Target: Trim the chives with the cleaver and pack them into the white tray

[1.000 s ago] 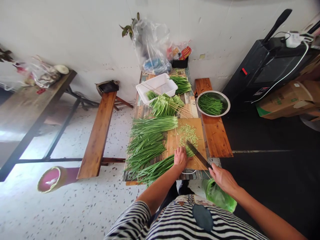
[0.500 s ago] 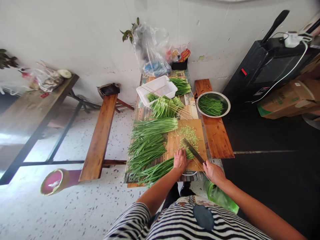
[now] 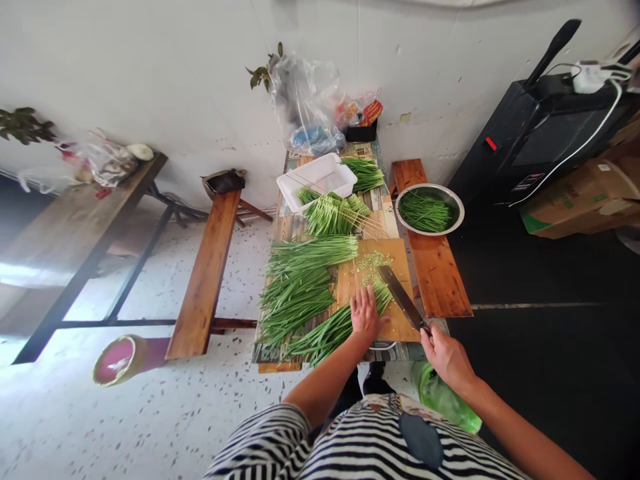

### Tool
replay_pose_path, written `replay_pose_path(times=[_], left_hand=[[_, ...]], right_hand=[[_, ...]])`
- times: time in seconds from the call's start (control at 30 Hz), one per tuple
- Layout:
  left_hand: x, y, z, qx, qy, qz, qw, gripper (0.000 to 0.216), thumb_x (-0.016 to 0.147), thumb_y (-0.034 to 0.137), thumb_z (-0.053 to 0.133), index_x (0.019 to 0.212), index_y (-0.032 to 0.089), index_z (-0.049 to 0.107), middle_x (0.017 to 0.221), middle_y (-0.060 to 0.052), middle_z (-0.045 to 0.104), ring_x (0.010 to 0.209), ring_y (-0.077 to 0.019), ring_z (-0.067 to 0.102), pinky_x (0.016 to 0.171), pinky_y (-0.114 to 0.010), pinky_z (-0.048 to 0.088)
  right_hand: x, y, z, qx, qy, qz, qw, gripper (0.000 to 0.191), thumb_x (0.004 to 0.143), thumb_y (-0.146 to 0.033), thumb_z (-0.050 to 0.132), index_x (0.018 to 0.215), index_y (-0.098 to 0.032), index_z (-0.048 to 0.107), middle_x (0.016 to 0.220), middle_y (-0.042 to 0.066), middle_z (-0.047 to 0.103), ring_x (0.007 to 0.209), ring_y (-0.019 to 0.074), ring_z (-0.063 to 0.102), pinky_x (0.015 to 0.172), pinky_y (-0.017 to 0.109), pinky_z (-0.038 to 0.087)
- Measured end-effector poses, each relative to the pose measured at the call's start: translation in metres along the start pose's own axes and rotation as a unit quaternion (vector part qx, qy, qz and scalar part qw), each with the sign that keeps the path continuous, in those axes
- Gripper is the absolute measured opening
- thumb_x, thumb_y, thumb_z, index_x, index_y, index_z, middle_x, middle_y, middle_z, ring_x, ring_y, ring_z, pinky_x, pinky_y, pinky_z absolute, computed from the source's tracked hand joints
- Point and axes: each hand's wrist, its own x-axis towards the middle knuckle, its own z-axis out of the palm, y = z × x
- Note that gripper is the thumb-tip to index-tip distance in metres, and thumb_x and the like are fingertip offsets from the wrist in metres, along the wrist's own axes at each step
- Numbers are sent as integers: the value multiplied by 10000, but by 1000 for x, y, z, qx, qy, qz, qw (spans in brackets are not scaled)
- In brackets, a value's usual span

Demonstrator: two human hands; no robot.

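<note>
While half a second ago the blade stood close against the left hand's knuckles, the knife (image 3: 400, 299) now lies a little off to the right, angled across the cutting board (image 3: 400, 328) with its tip near the heap of chopped pieces (image 3: 373, 261) at the far side. The right hand (image 3: 447, 357) is clenched round the handle at the near right corner of the board. The left hand (image 3: 365, 313) has changed too: its fingers were curled over the stalks and are now spread and flat, pressing down on the bundle of chives (image 3: 325, 333) without gripping it. That bundle runs from the near left of the table onto the board, and its cut ends show just beyond the fingertips, between the hand and the blade.

By my reading this is a pause between cuts, the stalks being steadied or shifted along while the edge stands clear of them.

Uncut chives (image 3: 295, 293) lie in thick rows on the left of the board. Farther off sits a white tray (image 3: 320, 175) with more greens beside it. A steel bowl (image 3: 461, 212) holding cut lengths rests on the wooden bench (image 3: 440, 287) to the right.
</note>
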Motion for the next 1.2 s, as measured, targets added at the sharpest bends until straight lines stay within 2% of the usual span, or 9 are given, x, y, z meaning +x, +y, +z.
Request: replay_pose_path(times=[0.1, 0.23, 0.33, 0.5, 0.73, 0.87, 0.97, 1.1, 1.2], left_hand=[[-36, -34, 6, 16, 36, -34, 999, 977, 750, 574, 630, 1486, 63, 240, 1497, -235, 322, 1400, -372, 251, 1125, -510, 235], [-60, -70, 27, 15, 36, -42, 998, 930, 802, 600, 549, 1474, 30, 253, 1434, -232, 413, 1341, -352, 351, 1104, -487, 283], [-62, -80, 34, 17, 22, -49, 998, 832, 837, 538, 539, 1465, 50, 292, 1365, -219, 484, 1246, -343, 439, 1058, -476, 335], [-59, -96, 32, 21, -12, -47, 999, 737, 858, 508, 540, 1420, 61, 374, 1324, -216, 503, 1163, -334, 479, 1001, -459, 382], [-60, -113, 34, 43, -37, -29, 998, 644, 889, 468, 496, 1376, 53, 425, 1254, -211, 518, 1131, -324, 480, 957, -444, 406], [-58, -116, 29, 65, -48, -8, 997, 537, 907, 283, 419, 1377, 24, 418, 1193, -215, 539, 1080, -316, 488, 877, -443, 437], [-56, -119, 28, 81, -61, -2, 995, 512, 871, 164, 398, 1357, 8, 442, 1158, -213, 547, 1020, -306, 506, 821, -425, 448], [-55, -124, 31, 83, -57, 7, 995, 499, 861, 142, 404, 1346, 39, 462, 1185, -212, 539, 1052, -312, 508, 820, -417, 450], [-57, -128, 32, 72, -48, 13, 996, 407, 870, 172, 430, 1245, 61, 539, 1093, -189, 569, 1001, -295, 534, 796, -399, 455]], right_hand=[[-6, -18, 5, 19, -5, -43, 999, 395, 997, -376, 277, 755, -177, 518, 494, 9, 590, 427, 112, 554, 468, 241, 275], [-9, -46, 22, -3, -65, -71, 995, 393, 995, -336, 273, 766, -169, 547, 550, 30, 640, 467, 122, 593, 472, 253, 256], [-9, -67, 32, -31, -140, -68, 987, 328, 983, -295, 318, 828, -156, 572, 639, 50, 685, 551, 146, 644, 496, 261, 261], [-6, -93, 40, -67, -260, -22, 963, 266, 983, -265, 346, 924, -142, 575, 749, 73, 716, 663, 173, 680, 525, 266, 265], [0, -121, 49, -110, -342, 12, 933, 325, 1007, -269, 264, 1018, -130, 558, 845, 113, 720, 780, 218, 699, 547, 274, 323], [5, -132, 55, -130, -353, 14, 927, 343, 1005, -255, 246, 1063, -119, 556, 842, 126, 719, 779, 235, 704, 548, 278, 361], [10, -137, 68, -121, -327, 6, 937, 324, 1000, -257, 271, 1008, -127, 568, 779, 113, 710, 715, 215, 699, 542, 259, 381], [16, -140, 98, -103, -287, -11, 952, 343, 1001, -268, 263, 947, -133, 574, 743, 98, 691, 681, 180, 678, 548, 230, 392], [18, -137, 116, -91, -267, -18, 959, 353, 1000, -283, 254, 965, -131, 571, 737, 91, 686, 654, 168, 660, 539, 230, 373]])
